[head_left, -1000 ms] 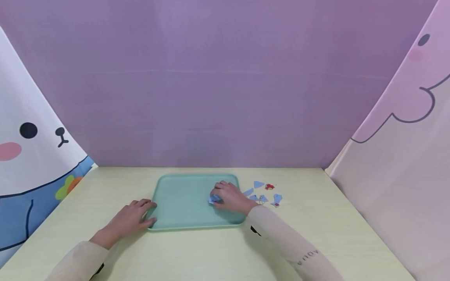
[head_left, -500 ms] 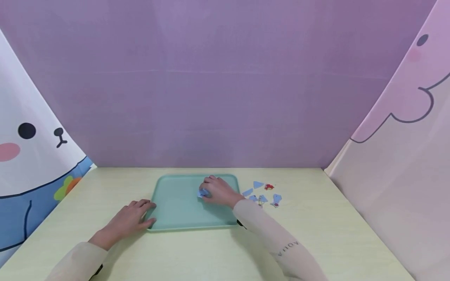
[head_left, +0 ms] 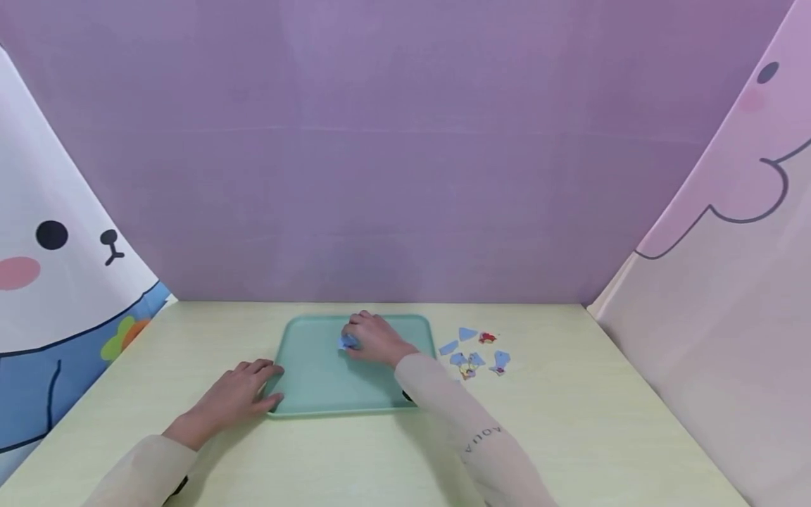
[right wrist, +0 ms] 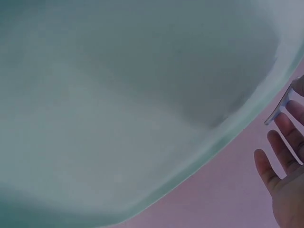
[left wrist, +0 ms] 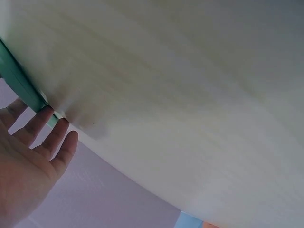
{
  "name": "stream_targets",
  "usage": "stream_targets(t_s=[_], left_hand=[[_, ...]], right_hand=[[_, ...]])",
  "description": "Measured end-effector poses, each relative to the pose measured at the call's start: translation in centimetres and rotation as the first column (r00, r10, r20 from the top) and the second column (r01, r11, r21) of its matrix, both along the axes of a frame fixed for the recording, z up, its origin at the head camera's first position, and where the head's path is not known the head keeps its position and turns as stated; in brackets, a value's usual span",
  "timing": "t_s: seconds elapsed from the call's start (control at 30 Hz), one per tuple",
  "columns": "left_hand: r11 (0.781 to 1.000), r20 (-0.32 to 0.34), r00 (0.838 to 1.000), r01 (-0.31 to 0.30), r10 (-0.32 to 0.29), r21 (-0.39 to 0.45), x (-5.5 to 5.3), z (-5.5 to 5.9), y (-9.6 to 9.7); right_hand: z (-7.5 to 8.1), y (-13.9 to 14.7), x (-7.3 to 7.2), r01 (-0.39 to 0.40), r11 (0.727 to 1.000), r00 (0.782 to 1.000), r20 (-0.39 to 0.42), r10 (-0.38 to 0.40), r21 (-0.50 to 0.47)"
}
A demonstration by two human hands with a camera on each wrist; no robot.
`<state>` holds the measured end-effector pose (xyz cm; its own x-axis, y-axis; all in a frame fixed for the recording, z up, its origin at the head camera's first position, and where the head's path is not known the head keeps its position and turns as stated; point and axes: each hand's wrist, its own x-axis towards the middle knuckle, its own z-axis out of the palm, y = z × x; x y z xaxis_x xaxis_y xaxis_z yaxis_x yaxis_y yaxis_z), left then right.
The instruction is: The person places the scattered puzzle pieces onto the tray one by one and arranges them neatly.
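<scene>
A green tray [head_left: 329,387] lies flat on the pale table. Over its far middle part my right hand [head_left: 378,341] pinches a light-blue puzzle piece [head_left: 348,341] between thumb and fingers. Seen nearly edge-on in the right wrist view, this piece is thin and flat, and the other fingers spread away from it. At the tray's left rim, my left hand [head_left: 228,398] rests with relaxed fingers and thumb against the edge. The left wrist view shows those fingertips right at the green rim [left wrist: 19,80].
Several flat puzzle pieces lie on the table right of the tray, among them a blue triangular piece [head_left: 467,334], a red one [head_left: 487,338] and a blue one with a printed figure [head_left: 500,360]. A purple cloth [head_left: 393,211] stands behind the table [head_left: 570,422].
My right hand has moved left and away from me across the tray, carrying the blue puzzle piece. The left hand and the tray have stayed in place.
</scene>
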<state>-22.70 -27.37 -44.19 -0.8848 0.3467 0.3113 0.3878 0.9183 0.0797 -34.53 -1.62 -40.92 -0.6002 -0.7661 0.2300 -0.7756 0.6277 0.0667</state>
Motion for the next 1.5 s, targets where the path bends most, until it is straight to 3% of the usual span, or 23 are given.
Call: stream_targets(t_s=[0.57, 1.17, 1.5], left_hand=[[1.000, -0.008, 1.000, -0.006, 0.006, -0.009, 0.2, -0.1, -0.5], [1.000, -0.005, 1.000, 0.002, -0.002, -0.018, 0.0, -0.2, 0.0], [1.000, -0.009, 1.000, -0.006, 0.006, -0.028, -0.1, 0.0, 0.2]], right_hand=[[-0.5, -4.0, -0.6, 0.024, 0.999, 0.999, 0.038, -0.025, 0.026], [-1.6, -5.6, -1.7, 0.107, 0.994, 0.994, 0.033, -0.107, -0.014], [-1.5, -6.3, -1.7, 0.115, 0.993, 0.993, 0.024, -0.114, -0.029]])
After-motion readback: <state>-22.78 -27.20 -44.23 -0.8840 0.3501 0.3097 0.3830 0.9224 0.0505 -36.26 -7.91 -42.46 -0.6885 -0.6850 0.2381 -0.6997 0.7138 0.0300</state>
